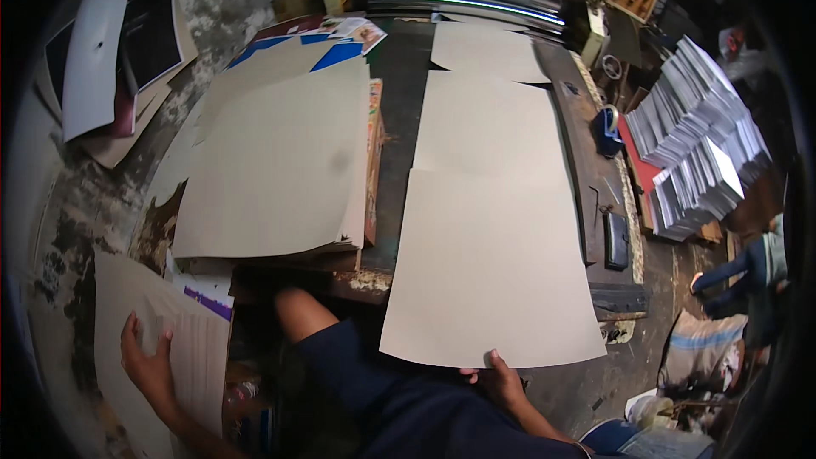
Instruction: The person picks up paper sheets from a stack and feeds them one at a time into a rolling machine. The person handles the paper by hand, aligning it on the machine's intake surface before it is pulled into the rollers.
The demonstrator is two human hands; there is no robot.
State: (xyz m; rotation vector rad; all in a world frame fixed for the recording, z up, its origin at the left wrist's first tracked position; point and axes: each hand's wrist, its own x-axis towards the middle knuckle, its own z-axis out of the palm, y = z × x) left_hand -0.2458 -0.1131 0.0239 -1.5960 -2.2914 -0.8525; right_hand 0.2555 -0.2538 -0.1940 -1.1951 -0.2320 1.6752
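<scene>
pale sheet [497, 268], near edge between right fingers [500, 365]

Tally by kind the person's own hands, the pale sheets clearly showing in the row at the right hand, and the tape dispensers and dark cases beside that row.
Left hand and right hand: 2
Pale sheets: 3
Tape dispenser: 1
Dark case: 1
Total: 7

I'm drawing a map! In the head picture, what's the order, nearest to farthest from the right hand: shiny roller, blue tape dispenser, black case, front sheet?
1. Front sheet: held at its near edge by the right hand.
2. Black case: ahead, to the right.
3. Blue tape dispenser: also right, beyond the case.
4. Shiny roller: farthest, straight ahead near the picture's top.
</scene>
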